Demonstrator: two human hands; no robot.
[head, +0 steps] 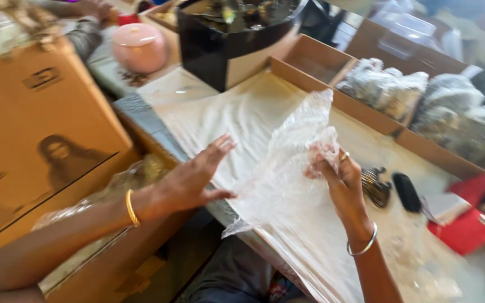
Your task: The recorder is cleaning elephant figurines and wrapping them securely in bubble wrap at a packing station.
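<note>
The right hand (338, 174) is closed on a crumpled sheet of clear bubble wrap (293, 168), lifting it above the surface (242, 112), which is covered with pale, creased white cloth. The left hand (195, 179) hovers flat with its fingers spread, just beside the wrap's lower edge, holding nothing. Low brown cardboard trays (315, 62) along the far side hold clear bags of small goods (383, 87). A large brown cardboard box (35, 129) stands to the left, and a round pink lidded pot (140, 47) sits behind it.
</note>
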